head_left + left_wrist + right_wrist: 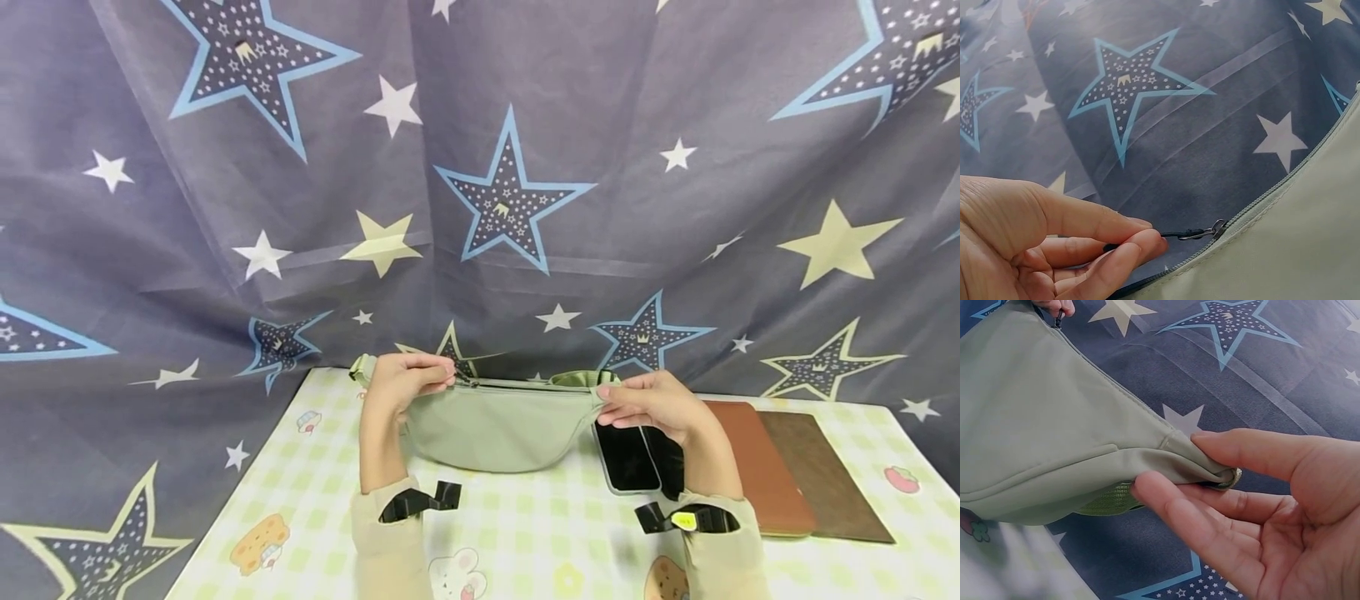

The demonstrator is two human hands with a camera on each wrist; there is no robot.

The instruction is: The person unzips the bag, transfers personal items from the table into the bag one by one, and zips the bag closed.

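Note:
A pale green belt bag (498, 427) hangs between my two hands over the table, its zipper running along the top edge. My left hand (408, 385) pinches the dark cord pull (1175, 234) of the zipper slider (1216, 230) between thumb and fingers, near the bag's left end. At the opposite end, my right hand (651, 402) grips the bag's corner, thumb on one side and fingers on the other. Green webbing strap (1107, 500) shows behind the bag in the right wrist view.
Beside the bag lies a dark-screened phone (628, 458), with another black object (666, 460) partly under my right wrist. Farther right are a reddish-brown flat case (765, 467) and a darker brown one (832, 475). A checked cloth (315, 492) covers the table; a star-patterned curtain (480, 308) hangs behind.

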